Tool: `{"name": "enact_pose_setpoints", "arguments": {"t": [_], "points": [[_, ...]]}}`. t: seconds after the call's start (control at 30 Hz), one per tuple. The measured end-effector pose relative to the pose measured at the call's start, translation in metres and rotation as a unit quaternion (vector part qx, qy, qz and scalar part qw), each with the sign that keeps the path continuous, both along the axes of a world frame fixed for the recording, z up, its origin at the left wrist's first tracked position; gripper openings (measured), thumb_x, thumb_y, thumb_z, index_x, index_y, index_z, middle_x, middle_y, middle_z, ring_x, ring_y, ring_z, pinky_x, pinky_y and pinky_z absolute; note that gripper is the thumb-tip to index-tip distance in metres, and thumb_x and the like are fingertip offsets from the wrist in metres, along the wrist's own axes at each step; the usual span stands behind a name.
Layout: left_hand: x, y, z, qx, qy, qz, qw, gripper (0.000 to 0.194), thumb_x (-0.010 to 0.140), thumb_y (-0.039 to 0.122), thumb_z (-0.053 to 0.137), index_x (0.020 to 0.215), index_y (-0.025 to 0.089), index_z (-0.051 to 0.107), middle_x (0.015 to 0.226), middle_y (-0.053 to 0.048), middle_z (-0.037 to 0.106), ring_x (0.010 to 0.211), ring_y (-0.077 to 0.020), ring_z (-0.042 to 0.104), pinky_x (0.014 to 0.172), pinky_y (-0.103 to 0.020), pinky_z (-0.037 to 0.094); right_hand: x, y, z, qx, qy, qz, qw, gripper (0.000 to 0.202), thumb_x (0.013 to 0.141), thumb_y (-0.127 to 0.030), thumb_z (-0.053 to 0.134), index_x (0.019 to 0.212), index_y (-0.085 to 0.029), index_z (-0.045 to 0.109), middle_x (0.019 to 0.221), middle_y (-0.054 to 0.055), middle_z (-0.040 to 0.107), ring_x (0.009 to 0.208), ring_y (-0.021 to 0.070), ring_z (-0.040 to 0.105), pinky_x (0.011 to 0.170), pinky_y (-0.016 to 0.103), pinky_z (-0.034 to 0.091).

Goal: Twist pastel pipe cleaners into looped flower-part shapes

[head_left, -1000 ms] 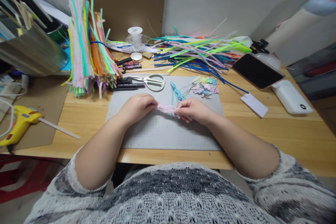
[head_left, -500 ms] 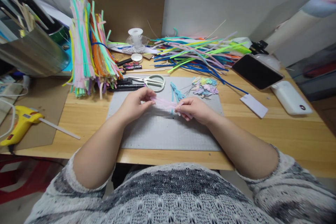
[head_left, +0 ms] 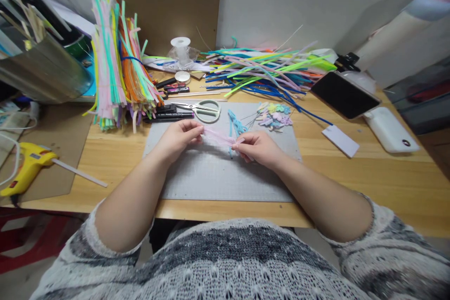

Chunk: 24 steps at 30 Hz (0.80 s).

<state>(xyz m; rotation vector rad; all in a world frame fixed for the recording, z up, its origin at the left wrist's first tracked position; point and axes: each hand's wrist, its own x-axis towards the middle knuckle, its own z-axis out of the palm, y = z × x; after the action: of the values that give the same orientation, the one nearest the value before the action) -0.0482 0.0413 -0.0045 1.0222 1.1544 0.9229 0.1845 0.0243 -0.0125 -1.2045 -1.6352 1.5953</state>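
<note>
Pink pipe cleaners [head_left: 218, 137] stretch between my two hands above the grey cutting mat [head_left: 225, 178]. My left hand [head_left: 184, 137] pinches their left end between thumb and fingers. Closed round the right end is my right hand [head_left: 256, 146], with a short tip poking out above its thumb. Just behind my right hand lies a light blue pipe cleaner piece [head_left: 237, 123]. Beyond it rests a pile of small pastel flower shapes [head_left: 276, 116] on thin wire stems. Scissors [head_left: 207, 111] with pale handles lie behind my left hand.
Upright pipe cleaner bundles [head_left: 108, 56] stand at the left, near a yellow glue gun [head_left: 30, 166]. A loose heap of pipe cleaners [head_left: 263, 68] lies along the back. A phone [head_left: 346, 95], a white device [head_left: 391, 131] and a white tag [head_left: 340, 140] are at the right.
My left hand has shifted slightly left, and its fingers have closed more tightly. The pink strands between my hands look narrower and more drawn together. My right hand has barely moved.
</note>
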Motion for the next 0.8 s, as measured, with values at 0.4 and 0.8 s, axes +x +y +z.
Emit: {"name": "enact_pose_setpoints", "arguments": {"t": [0.4, 0.8], "points": [[0.002, -0.002, 0.002, 0.049, 0.064, -0.006, 0.997, 0.030, 0.063, 0.039, 0.075, 0.065, 0.012, 0.062, 0.055, 0.001, 0.057, 0.053, -0.0087, 0.049, 0.056, -0.022, 0.038, -0.003, -0.002, -0.001, -0.013, 0.007, 0.012, 1.000, 0.022, 0.075, -0.032, 0.064, 0.063, -0.014, 0.061, 0.044, -0.005, 0.051, 0.037, 0.0066, 0.045, 0.040, 0.020, 0.031], [0.013, -0.009, -0.001, 0.019, -0.026, -0.011, 0.999, 0.039, 0.065, 0.034, 0.076, 0.094, 0.016, 0.058, 0.083, -0.001, 0.060, 0.066, -0.0103, 0.056, 0.054, -0.021, 0.044, -0.009, -0.007, -0.005, -0.104, 0.103, -0.075, 0.986, 0.023, 0.070, -0.036, 0.069, 0.071, -0.013, 0.064, 0.051, -0.002, 0.058, 0.039, 0.0073, 0.051, 0.037, 0.018, 0.032]]}}
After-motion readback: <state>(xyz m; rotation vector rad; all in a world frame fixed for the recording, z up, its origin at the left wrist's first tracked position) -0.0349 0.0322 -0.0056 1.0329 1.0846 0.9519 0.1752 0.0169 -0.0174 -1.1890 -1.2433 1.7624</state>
